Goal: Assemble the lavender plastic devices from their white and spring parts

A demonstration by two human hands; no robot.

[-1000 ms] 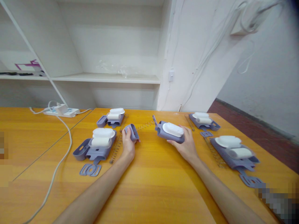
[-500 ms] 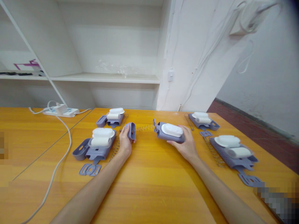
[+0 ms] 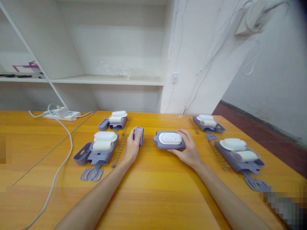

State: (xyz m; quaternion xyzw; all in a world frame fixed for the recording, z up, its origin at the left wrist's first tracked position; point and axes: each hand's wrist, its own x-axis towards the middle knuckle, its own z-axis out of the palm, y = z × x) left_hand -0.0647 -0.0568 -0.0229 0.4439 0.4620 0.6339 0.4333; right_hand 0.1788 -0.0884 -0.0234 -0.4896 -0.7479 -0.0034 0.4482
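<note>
My left hand (image 3: 133,143) grips a grey-purple plastic end cap (image 3: 141,136), turned on its edge. My right hand (image 3: 189,147) is closed around the right end of a grey-purple plastic case (image 3: 158,145), whose ribbed white oval part (image 3: 170,138) faces me. A narrow gap separates cap and case, with a thin coil spring (image 3: 148,137) visible behind it. Left of my left hand lies another long spring (image 3: 118,155), beside a case (image 3: 106,156) bearing white parts and a loose cap (image 3: 82,154). A flat slotted plate (image 3: 91,174) lies nearer to me.
Further sets of grey-purple cases stand at the back left (image 3: 117,124), back right (image 3: 201,124) and right (image 3: 230,159). A white cable (image 3: 69,137) runs from a power strip (image 3: 72,115) across the left side. White shelves (image 3: 107,80) rise behind the table.
My left hand has moved slightly right and turned the cap. My right hand has shifted the case left and tipped its white oval face toward me. The gap between the parts has narrowed.
</note>
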